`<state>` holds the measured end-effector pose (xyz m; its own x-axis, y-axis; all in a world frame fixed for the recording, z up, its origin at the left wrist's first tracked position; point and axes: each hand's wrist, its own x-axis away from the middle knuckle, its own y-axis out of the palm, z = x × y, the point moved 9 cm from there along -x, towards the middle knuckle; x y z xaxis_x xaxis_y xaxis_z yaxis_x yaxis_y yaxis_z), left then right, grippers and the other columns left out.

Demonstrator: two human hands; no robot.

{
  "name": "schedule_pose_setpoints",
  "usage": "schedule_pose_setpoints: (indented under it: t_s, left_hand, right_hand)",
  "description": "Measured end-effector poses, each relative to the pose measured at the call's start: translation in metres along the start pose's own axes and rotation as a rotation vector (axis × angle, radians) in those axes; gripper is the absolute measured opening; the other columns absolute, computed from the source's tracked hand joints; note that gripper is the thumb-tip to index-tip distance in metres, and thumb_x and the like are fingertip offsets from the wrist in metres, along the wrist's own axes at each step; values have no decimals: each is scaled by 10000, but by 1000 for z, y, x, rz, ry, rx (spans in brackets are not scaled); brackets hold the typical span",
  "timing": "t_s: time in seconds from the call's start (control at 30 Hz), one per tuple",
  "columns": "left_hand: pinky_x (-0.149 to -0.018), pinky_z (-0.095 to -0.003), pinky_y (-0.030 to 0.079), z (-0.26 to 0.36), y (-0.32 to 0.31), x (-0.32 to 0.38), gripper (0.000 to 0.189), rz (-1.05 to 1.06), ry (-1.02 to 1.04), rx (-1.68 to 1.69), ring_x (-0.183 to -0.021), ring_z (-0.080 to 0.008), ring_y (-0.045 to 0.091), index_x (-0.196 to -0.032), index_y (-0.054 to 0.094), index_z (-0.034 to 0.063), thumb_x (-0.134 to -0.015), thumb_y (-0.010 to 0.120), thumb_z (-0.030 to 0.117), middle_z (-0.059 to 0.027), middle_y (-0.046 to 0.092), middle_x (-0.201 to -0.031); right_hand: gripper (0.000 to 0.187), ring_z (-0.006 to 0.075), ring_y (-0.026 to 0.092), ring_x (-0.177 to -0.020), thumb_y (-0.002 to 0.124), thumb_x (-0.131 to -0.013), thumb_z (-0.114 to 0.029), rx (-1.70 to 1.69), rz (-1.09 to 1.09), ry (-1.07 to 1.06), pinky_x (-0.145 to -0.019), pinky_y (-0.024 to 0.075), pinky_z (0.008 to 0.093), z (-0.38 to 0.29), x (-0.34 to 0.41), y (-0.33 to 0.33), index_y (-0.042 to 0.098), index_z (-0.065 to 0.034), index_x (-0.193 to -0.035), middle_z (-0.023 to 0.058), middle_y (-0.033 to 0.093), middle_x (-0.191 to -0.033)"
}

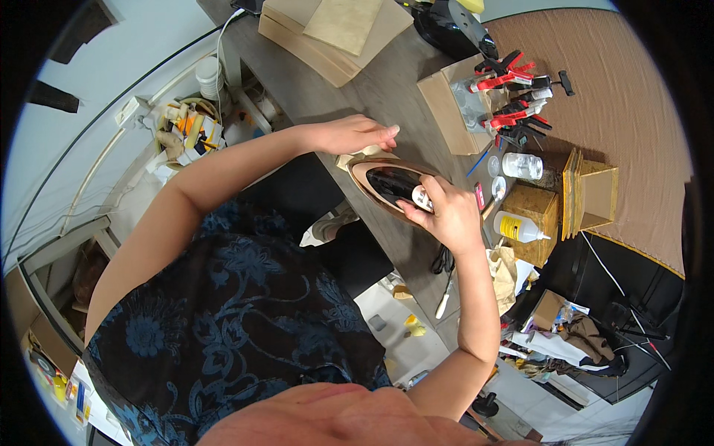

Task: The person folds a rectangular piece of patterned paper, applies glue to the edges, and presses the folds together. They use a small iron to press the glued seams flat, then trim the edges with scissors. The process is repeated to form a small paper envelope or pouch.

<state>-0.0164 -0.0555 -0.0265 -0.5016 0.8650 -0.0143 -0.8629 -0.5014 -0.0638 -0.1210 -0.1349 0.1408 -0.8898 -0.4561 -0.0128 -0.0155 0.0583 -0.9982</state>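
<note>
My right hand (454,214) grips the top of what looks like a clothes iron (376,173), copper-coloured with a glossy dark middle. A small white rounded part (423,198) shows between its thumb and fingers. My left hand (357,135) is just beyond the iron's left end, with its thumb stretched out. Under that hand lies a cream-coloured piece (346,161), possibly leather or fabric, mostly covered by the hand and the iron. Whether the left fingers grip it is hidden. Both hands are over the grey wood-look table (312,100).
Tan boards (334,33) lie at the far edge. A box (452,111) bears red and black clamps (507,83). To the right are a clear jar (522,166), a white glue bottle (521,227) and a wooden block (524,200). A black cord (443,259) and white-handled tool (444,301) lie nearer me.
</note>
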Motion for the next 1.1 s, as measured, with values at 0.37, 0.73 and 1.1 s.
schedule_pose_setpoints:
  t_s: [0.37, 0.73, 1.1]
  left_hand:
    - [-1072, -401, 456, 5, -1, 3, 733, 7, 6, -23, -1218, -301, 643, -1320, 627, -25, -1118, 247, 568, -187, 728, -1217]
    - [-1064, -414, 458, 6, -1, 2, 747, 9, 18, -51, -1212, -328, 643, -1311, 616, -21, -1117, 206, 573, -195, 730, -1212]
    - [-1064, -421, 457, 7, 0, 2, 764, -3, 26, -48, -1209, -334, 642, -1309, 615, -18, -1112, 198, 591, -188, 728, -1221]
  right_hand:
    - [462, 335, 704, -671, 883, -772, -403, 1, -16, 9, -549, 545, 416, 1, -1, 1, 626, -79, -978, 97, 705, -832]
    - [459, 328, 706, -667, 884, -771, -403, 7, -31, 13, -547, 545, 415, 1, -2, 2, 621, -86, -973, 92, 705, -828]
    - [467, 331, 701, -656, 884, -766, -418, 9, -25, 5, -539, 540, 418, 0, -1, 1, 614, -93, -967, 93, 703, -825]
